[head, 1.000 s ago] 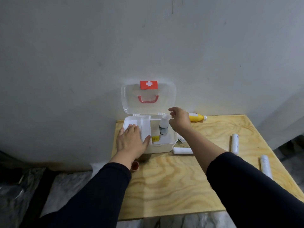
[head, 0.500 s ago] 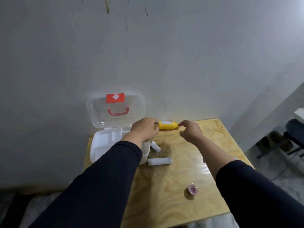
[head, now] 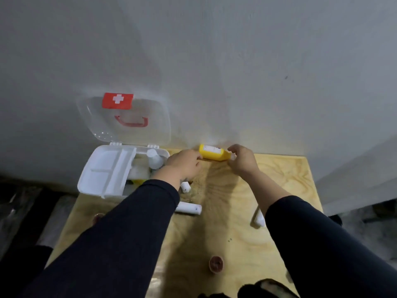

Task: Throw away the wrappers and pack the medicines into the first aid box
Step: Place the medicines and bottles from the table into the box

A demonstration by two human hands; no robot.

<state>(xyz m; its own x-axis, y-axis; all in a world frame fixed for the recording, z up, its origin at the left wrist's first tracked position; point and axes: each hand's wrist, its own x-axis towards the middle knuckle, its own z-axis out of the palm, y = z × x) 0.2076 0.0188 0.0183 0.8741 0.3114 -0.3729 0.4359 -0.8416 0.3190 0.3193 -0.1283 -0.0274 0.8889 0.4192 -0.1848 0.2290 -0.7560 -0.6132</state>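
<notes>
- Here we hold the yellow bottle on its side above the worktop, by the wall.
- Our left hand pinches its base; our right hand grips its capped end.
- Just left, the first aid box stands open, a white bottle inside.
- White rolls lie nearer us.

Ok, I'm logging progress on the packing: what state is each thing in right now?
first aid box: lid open, leaning on the wall.
yellow bottle: lying sideways, held at both ends.
left hand: grips the bottle's base.
right hand: pinches its cap end.
white bottle: upright inside the box.
</notes>
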